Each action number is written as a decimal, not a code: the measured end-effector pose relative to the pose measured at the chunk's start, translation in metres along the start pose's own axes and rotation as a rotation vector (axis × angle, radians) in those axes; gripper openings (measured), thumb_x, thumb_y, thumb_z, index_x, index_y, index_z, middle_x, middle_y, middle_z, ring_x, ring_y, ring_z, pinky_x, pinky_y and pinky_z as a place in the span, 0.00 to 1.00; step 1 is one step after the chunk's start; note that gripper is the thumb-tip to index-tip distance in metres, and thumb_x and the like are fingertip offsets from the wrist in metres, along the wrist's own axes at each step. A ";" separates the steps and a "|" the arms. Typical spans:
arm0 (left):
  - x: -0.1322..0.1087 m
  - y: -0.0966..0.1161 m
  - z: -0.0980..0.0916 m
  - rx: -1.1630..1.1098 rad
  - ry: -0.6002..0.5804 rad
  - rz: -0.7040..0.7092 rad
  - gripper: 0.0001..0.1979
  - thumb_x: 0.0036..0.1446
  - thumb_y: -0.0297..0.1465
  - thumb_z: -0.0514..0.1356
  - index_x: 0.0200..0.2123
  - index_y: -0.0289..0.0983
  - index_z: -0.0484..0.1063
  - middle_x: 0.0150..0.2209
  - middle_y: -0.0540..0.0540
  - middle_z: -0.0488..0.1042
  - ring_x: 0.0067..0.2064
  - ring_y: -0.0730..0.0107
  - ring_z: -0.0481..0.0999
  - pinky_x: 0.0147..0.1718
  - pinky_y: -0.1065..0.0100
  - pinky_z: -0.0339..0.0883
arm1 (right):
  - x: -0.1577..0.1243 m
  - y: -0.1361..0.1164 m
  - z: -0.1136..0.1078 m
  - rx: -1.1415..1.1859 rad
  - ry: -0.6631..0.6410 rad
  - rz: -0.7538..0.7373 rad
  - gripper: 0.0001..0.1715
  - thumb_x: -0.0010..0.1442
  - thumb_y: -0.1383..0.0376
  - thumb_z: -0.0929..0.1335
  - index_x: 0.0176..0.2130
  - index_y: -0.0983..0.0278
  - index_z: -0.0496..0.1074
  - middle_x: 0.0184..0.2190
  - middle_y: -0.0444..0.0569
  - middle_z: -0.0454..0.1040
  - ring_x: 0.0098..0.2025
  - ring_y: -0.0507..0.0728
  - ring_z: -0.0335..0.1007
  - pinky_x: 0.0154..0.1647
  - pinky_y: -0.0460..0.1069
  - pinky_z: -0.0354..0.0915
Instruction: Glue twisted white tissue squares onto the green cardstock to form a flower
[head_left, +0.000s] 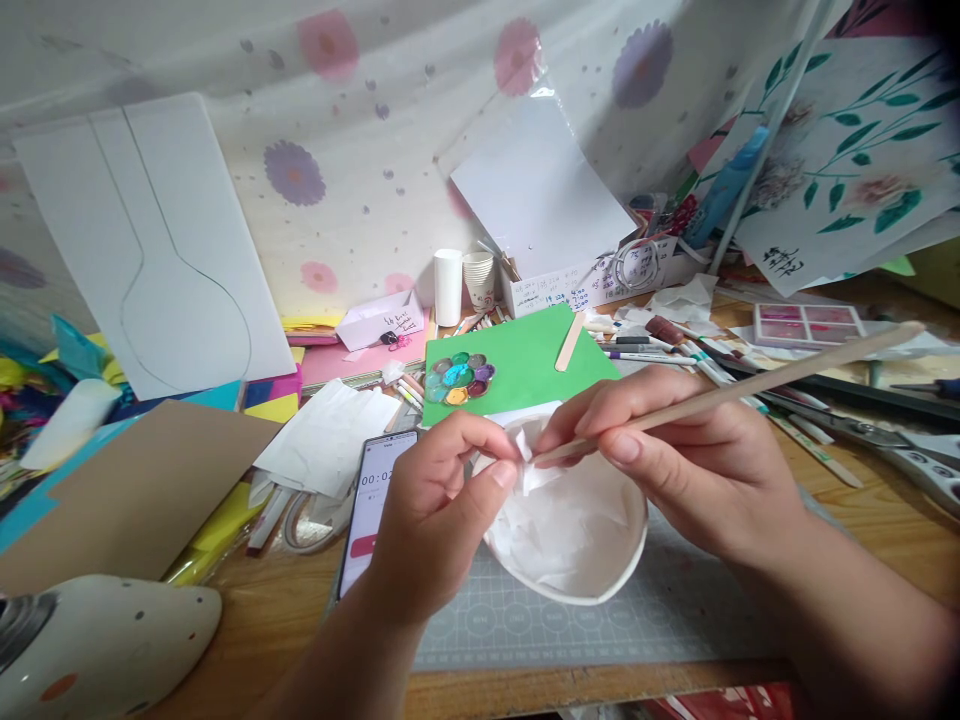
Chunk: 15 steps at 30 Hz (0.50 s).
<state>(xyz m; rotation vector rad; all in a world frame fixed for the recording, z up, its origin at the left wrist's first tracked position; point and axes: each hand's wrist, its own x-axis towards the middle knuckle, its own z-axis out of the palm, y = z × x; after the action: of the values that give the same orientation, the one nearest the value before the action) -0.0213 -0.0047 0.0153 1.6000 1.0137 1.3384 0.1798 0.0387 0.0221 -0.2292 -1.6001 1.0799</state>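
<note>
My right hand holds a long, thin wooden stick, which slants up to the right. Between thumb and forefinger, my left hand pinches a small scrap of white paper, and the stick's lower tip touches that scrap or lies right by it. Both hands are over the rim of a white bowl-like form. Its inside is covered with overlapping pieces of thin white paper. A grey cutting mat lies under the bowl.
A phone showing a timer lies left of the bowl. Behind are a green sheet, a paint palette and paper cups. Markers and scissors lie to the right. A brown board lies left.
</note>
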 end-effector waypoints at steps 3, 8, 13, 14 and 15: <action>0.000 0.001 -0.001 0.063 0.024 0.018 0.03 0.64 0.31 0.61 0.35 0.43 0.74 0.32 0.51 0.73 0.35 0.66 0.70 0.35 0.66 0.64 | 0.000 -0.001 -0.002 -0.075 -0.036 -0.050 0.06 0.67 0.68 0.70 0.42 0.60 0.78 0.36 0.49 0.83 0.42 0.57 0.82 0.43 0.49 0.78; 0.002 0.007 0.001 0.313 0.054 0.189 0.06 0.61 0.24 0.62 0.35 0.42 0.73 0.33 0.54 0.75 0.38 0.70 0.73 0.40 0.69 0.65 | 0.000 -0.001 -0.005 -0.183 -0.064 -0.069 0.07 0.66 0.69 0.69 0.43 0.59 0.78 0.36 0.49 0.82 0.41 0.58 0.82 0.41 0.50 0.78; 0.005 0.012 0.005 0.493 0.047 0.332 0.08 0.58 0.20 0.60 0.31 0.40 0.71 0.29 0.53 0.72 0.34 0.71 0.72 0.40 0.68 0.66 | 0.000 0.000 -0.005 -0.194 -0.113 -0.087 0.07 0.67 0.71 0.68 0.43 0.62 0.77 0.36 0.51 0.81 0.41 0.58 0.82 0.41 0.51 0.78; 0.005 0.012 0.006 0.490 0.040 0.321 0.09 0.59 0.20 0.59 0.30 0.40 0.71 0.28 0.53 0.71 0.33 0.72 0.72 0.40 0.68 0.66 | -0.001 -0.001 -0.005 -0.183 -0.110 -0.081 0.07 0.67 0.70 0.68 0.43 0.62 0.76 0.37 0.51 0.81 0.41 0.58 0.82 0.41 0.51 0.78; 0.005 0.013 0.006 0.475 0.037 0.305 0.09 0.59 0.20 0.59 0.30 0.40 0.71 0.27 0.54 0.71 0.33 0.72 0.72 0.39 0.68 0.66 | -0.001 -0.001 -0.004 -0.172 -0.099 -0.073 0.07 0.67 0.70 0.68 0.43 0.62 0.77 0.37 0.51 0.82 0.41 0.58 0.82 0.41 0.50 0.78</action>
<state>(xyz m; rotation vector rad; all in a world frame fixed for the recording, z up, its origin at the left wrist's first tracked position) -0.0140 -0.0048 0.0282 2.1604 1.2100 1.3964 0.1841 0.0400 0.0221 -0.2329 -1.7787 0.9109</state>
